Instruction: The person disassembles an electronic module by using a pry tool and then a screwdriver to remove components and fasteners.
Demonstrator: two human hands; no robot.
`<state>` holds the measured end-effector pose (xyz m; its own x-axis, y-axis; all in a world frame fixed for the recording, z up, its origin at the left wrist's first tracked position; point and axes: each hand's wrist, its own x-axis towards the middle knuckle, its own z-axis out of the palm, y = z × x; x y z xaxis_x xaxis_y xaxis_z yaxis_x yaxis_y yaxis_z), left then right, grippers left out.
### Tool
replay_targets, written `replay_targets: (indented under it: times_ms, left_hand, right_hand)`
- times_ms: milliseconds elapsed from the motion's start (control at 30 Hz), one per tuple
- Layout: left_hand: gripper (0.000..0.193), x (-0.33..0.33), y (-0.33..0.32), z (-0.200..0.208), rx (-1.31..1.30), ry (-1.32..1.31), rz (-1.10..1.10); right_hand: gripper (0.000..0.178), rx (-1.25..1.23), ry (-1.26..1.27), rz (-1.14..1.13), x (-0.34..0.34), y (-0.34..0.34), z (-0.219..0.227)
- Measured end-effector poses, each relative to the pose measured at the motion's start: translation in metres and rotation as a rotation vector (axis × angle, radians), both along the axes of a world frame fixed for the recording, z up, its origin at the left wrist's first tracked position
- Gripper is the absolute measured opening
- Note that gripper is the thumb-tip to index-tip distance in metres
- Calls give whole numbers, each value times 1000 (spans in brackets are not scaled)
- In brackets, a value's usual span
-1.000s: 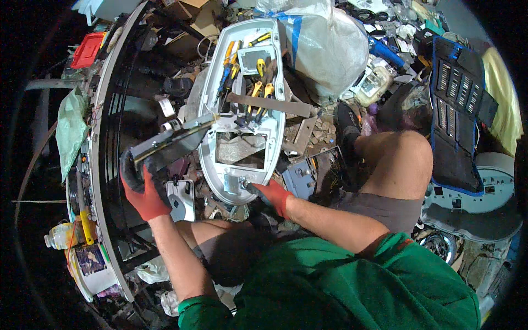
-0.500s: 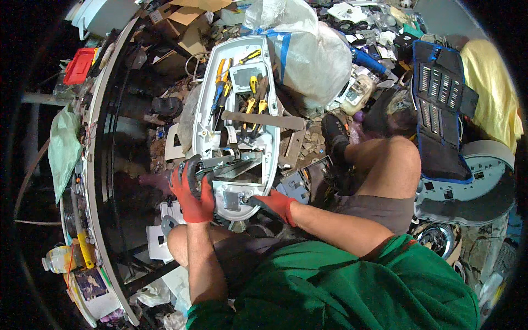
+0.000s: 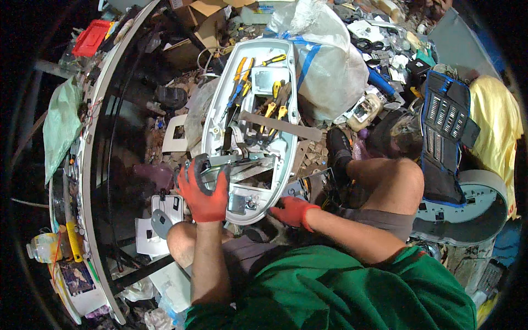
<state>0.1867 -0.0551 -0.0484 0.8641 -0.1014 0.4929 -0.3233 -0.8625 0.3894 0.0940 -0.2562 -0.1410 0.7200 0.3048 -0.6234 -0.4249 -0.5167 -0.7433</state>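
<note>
A long white plastic shell [image 3: 218,104] lies open in front of me, holding several yellow- and orange-handled screwdrivers and pliers [image 3: 273,105]. My left hand [image 3: 202,190], in a red and black glove, grips a grey metal bracket [image 3: 242,163] at the shell's near left edge. In a matching glove, my right hand [image 3: 292,211] rests at the shell's near right corner, fingers curled against its rim. A flat grey metal strip [image 3: 280,126] lies across the shell's middle.
A large curved white panel edge [image 3: 91,165] runs down the left. A white plastic bag [image 3: 324,60] sits behind the shell, cardboard boxes [image 3: 198,16] further back. A black and blue padded piece [image 3: 446,137] and yellow cloth [image 3: 498,126] lie right. My bare knee [image 3: 399,176] is beside the shell.
My left hand has come in from the far left with the grey metal bracket and now holds it at the shell's near edge. The right hand has stayed at the near corner.
</note>
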Motion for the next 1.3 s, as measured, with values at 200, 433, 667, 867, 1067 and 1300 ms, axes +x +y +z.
replay_targets:
  times_ms: [200,433,667,867,1067,1300]
  left_hand:
    - [57,10,7,4,-246,82,-21]
    - [60,0,-4,21,9,163,-154]
    - [59,-9,-21,18,107,113,-231]
    - [55,-8,-33,26,166,130,-277]
    - [56,-3,-29,26,167,157,-295]
    - [58,2,-3,22,20,166,-199]
  right_hand:
    - [45,-204,-574,140,36,-68,79]
    - [59,-601,-1178,140,187,-175,72]
    - [62,-641,-1056,237,225,-147,45]
    - [34,-771,-1135,312,251,-144,33]
    - [26,-589,-1182,183,263,-159,37]
    - [43,-539,-1262,310,244,-152,53]
